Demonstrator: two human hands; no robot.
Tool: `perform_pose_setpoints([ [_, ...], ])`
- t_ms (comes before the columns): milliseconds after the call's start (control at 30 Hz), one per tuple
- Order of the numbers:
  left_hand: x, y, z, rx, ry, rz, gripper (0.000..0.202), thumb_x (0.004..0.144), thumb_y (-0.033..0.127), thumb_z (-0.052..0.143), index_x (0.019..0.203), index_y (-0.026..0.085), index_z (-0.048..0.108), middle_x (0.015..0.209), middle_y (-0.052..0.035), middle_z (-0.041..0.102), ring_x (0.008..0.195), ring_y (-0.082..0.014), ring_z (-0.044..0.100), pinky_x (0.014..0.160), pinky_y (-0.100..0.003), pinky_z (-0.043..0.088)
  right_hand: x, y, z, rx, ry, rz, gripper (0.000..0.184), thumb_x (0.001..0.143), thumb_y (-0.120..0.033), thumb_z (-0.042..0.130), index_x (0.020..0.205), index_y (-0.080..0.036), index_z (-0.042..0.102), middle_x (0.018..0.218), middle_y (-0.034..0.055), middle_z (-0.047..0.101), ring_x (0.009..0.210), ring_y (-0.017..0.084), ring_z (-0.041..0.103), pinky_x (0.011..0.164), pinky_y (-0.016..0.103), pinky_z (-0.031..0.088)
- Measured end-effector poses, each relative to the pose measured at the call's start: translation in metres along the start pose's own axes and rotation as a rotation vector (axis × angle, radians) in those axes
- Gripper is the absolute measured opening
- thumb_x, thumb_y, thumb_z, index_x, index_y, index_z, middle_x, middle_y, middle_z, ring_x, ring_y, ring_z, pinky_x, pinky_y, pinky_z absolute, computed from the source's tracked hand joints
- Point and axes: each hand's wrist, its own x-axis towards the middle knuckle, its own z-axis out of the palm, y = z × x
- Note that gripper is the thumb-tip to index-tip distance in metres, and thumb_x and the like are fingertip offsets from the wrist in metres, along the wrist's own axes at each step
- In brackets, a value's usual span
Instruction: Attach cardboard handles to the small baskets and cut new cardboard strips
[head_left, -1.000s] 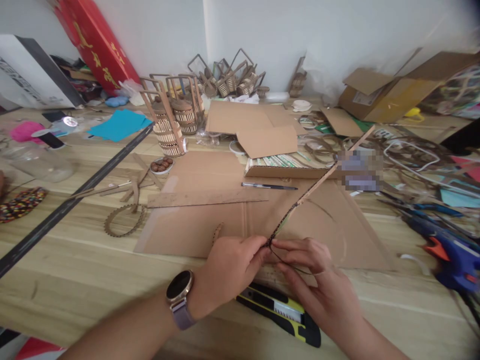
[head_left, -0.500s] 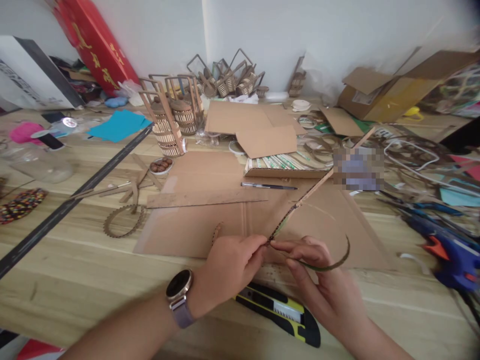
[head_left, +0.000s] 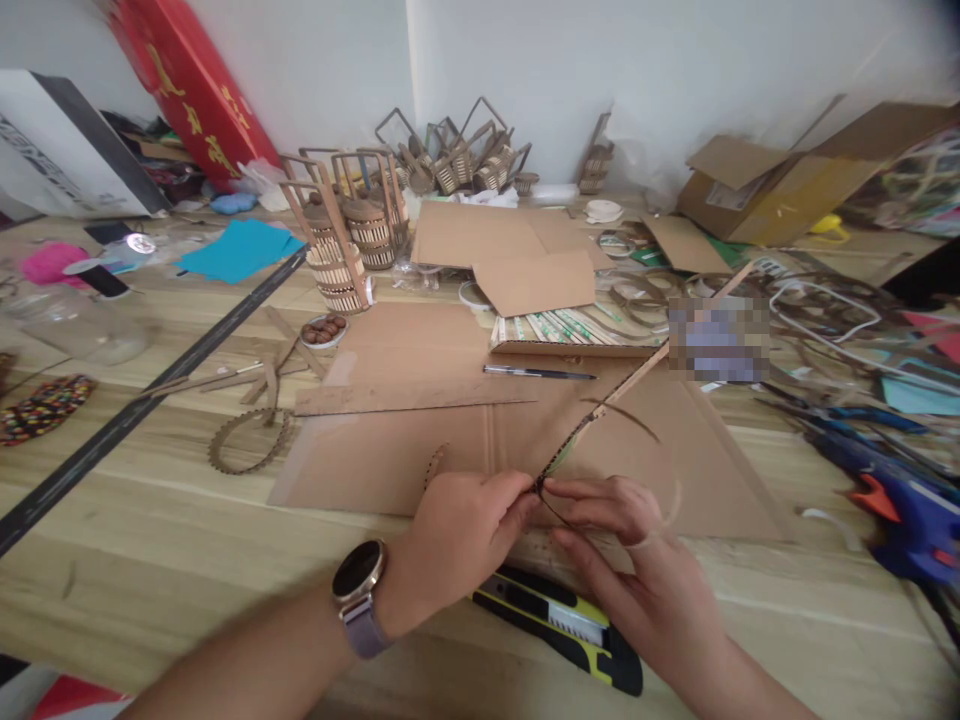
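Note:
My left hand [head_left: 469, 530], with a watch at its wrist, pinches the lower end of a long cardboard strip [head_left: 574, 435] with notched edges. This strip slants up and away to the right. Close beside it my right hand [head_left: 626, 530] holds a thin brown strip [head_left: 555, 513] between thumb and fingers, near the left fingertips. Most of the thin strip is hidden by the hand, and its tail is blurred. Below both hands lies a yellow and black utility knife [head_left: 555, 615]. A cardboard sheet [head_left: 397, 460] is underneath, with a pen [head_left: 538, 372] on it.
Small woven baskets [head_left: 335, 275] stand at the back left near a dish of brown beads [head_left: 324, 330]. A notched ring [head_left: 247, 445] lies at left. On the right are a blue glue gun [head_left: 907, 500], pliers [head_left: 825, 410] and cables. An open carton [head_left: 795, 190] sits behind.
My right hand has shifted its hold on the thin strip; its curved tail no longer stands out clearly to the right. My left hand and the cardboard strip have hardly moved.

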Motion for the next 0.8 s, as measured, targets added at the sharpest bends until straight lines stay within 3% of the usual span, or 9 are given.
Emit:
perform_pose_setpoints([
  [467,-0.0027,-0.0064,0.0051,-0.057,0.116,0.064,0.023,0.096,0.021,0.048,0.109,0.019,0.067,0.086,-0.0044,0.076,0.075,-0.0212,0.072,0.065,-0.028,0.048,-0.0045,0.0018,-0.0025,-0.022,-0.048,0.082,0.008,0.095,-0.021,0.050,0.100,-0.026,0.053,0.096,0.0018,0.075,0.085,0.017,0.068,0.073,0.031,0.053],
  [800,0.0003,-0.0010,-0.0006,-0.003,0.002,-0.004,0.022,0.099,0.028,0.046,0.101,0.019,0.066,0.085,-0.0034,0.075,0.075,-0.0204,0.071,0.063,-0.027,0.047,-0.0037,0.0030,-0.0009,0.090,-0.054,0.088,0.008,0.093,-0.021,0.052,0.097,-0.027,0.054,0.097,0.0015,0.075,0.084,0.017,0.068,0.072,0.031,0.055],
])
